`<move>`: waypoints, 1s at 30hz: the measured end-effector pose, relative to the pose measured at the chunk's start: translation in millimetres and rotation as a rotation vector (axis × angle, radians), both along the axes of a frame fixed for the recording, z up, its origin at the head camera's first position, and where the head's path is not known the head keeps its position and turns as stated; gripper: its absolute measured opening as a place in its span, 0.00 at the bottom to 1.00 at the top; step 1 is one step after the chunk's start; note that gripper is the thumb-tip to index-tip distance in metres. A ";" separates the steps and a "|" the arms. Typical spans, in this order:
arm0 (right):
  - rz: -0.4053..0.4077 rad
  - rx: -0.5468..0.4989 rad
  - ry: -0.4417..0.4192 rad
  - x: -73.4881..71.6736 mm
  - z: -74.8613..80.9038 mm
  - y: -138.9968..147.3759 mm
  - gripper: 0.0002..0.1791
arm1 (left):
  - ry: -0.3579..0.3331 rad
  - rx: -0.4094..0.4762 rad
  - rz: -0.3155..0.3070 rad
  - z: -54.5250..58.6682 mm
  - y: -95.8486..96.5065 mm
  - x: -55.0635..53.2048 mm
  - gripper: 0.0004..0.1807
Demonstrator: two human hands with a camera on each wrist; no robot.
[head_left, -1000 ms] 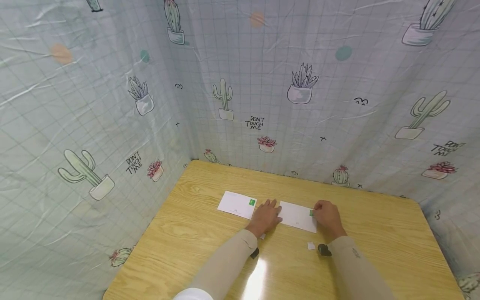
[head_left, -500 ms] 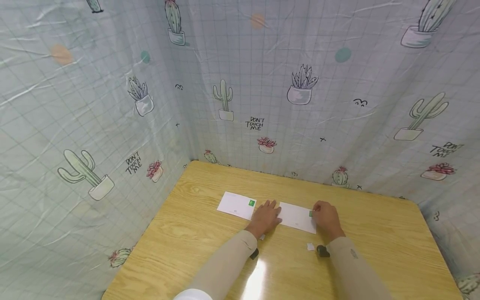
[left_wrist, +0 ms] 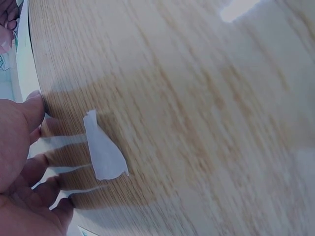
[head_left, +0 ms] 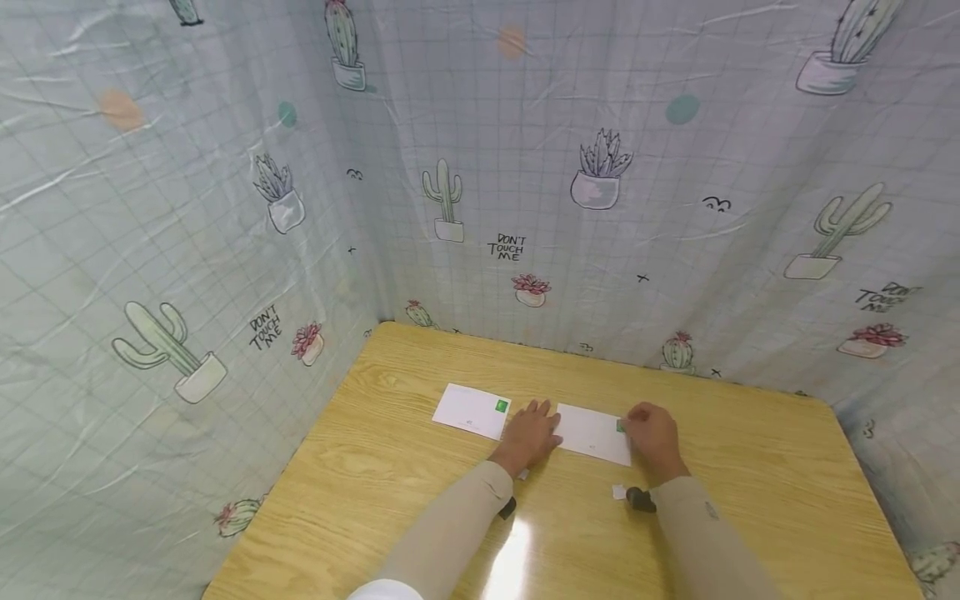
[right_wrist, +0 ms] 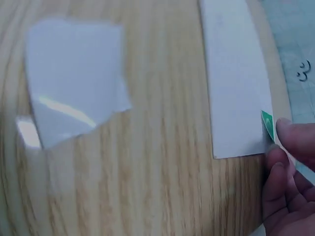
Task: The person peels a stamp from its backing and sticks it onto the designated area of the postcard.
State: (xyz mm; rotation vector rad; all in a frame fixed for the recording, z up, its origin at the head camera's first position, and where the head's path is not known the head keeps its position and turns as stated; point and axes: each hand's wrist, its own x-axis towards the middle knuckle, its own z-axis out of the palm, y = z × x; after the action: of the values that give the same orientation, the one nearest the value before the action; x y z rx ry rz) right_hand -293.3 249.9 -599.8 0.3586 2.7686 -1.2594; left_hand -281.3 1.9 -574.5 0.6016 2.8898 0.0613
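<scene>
A white envelope [head_left: 588, 435] lies on the wooden table between both hands. My left hand [head_left: 528, 435] rests with spread fingers at its left end; in the left wrist view the thumb and fingertips [left_wrist: 63, 209] touch down near the envelope's edge. At the top right corner, my right hand [head_left: 654, 437] pinches the edge of a green stamp [right_wrist: 267, 124] between thumb and fingers. Part of that stamp is hidden behind the fingers. A second white envelope [head_left: 467, 410], with its own green stamp [head_left: 502, 406] at the top right corner, lies to the left of my left hand.
One small torn white paper scrap [head_left: 618, 492] lies in front of the right-hand envelope. Another scrap [left_wrist: 106, 155] is beside my left wrist. Behind the table [head_left: 420, 500] and along its left hangs a cactus-print cloth [head_left: 480, 200].
</scene>
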 end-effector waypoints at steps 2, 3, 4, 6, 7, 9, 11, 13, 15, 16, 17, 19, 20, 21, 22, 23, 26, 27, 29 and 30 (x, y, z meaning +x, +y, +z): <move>-0.021 -0.054 -0.008 1.3 0.1 -0.8 0.12 | 0.000 0.000 0.004 -0.6 -0.4 -0.7 0.28; -0.023 -0.064 -0.010 1.8 0.3 -1.1 0.12 | 0.005 -0.001 0.004 -0.7 -0.6 -0.9 0.28; -0.020 -0.069 -0.015 2.6 0.9 -1.5 0.12 | 0.009 -0.001 0.002 -0.4 -0.9 -0.8 0.28; -0.005 -0.061 -0.021 4.1 2.1 -1.9 0.11 | 0.009 0.005 -0.001 0.1 -1.0 -0.8 0.28; 0.002 -0.053 -0.025 4.9 2.5 -2.3 0.11 | 0.006 0.006 -0.002 0.2 -1.2 -0.8 0.28; 0.017 -0.029 -0.023 6.0 2.5 -2.1 0.11 | -0.001 0.003 -0.004 0.0 -1.3 -0.7 0.28; 0.040 -0.006 -0.014 6.5 2.0 -0.9 0.10 | -0.004 -0.004 -0.006 -0.4 -1.4 -0.6 0.29; 0.060 0.012 -0.006 6.8 1.3 0.5 0.09 | -0.004 -0.017 -0.008 -1.3 -1.5 -0.8 0.29; 0.075 0.017 0.001 7.1 1.4 1.8 0.08 | -0.006 -0.021 -0.011 -2.1 -1.5 -0.9 0.29; 0.081 0.020 0.004 6.9 1.4 2.4 0.07 | -0.009 -0.022 -0.012 -2.7 -1.6 -0.9 0.29; 0.084 0.018 0.004 7.1 1.7 2.6 0.06 | -0.013 -0.022 -0.014 -3.1 -1.6 -1.0 0.29; 0.086 0.015 0.002 7.1 3.1 2.4 0.06 | -0.020 -0.015 -0.010 -3.3 -1.9 -0.9 0.29; 0.086 0.016 -0.001 7.1 3.3 2.2 0.06 | -0.024 -0.011 -0.008 -3.4 -2.1 -0.8 0.29; 0.089 0.015 -0.002 7.0 3.4 2.0 0.07 | -0.028 -0.009 -0.004 -3.3 -2.2 -0.9 0.29; 0.089 0.016 -0.004 6.8 3.4 1.9 0.07 | -0.030 -0.008 -0.002 -3.2 -2.4 -0.8 0.29; 0.088 0.016 -0.006 6.8 3.4 1.6 0.07 | -0.027 -0.006 0.002 -3.0 -2.6 -1.0 0.29; 0.082 0.007 -0.007 6.6 2.4 1.0 0.09 | -0.029 -0.005 0.006 -3.5 -2.7 -1.2 0.29; 0.077 -0.001 -0.007 6.5 1.9 0.9 0.09 | -0.028 -0.007 0.006 -3.6 -2.6 -1.2 0.29; 0.066 -0.011 -0.007 6.2 1.2 0.6 0.10 | -0.026 -0.005 0.007 -3.9 -2.4 -1.2 0.29; 0.063 -0.013 -0.006 6.1 1.1 0.5 0.11 | -0.027 -0.005 0.008 -3.5 -2.2 -1.2 0.29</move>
State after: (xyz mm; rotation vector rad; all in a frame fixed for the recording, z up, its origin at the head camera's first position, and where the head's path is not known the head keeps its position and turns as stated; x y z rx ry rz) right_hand -287.2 250.4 -598.7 0.2721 2.7422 -1.2596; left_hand -282.5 -0.3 -578.0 0.5840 2.8651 0.0625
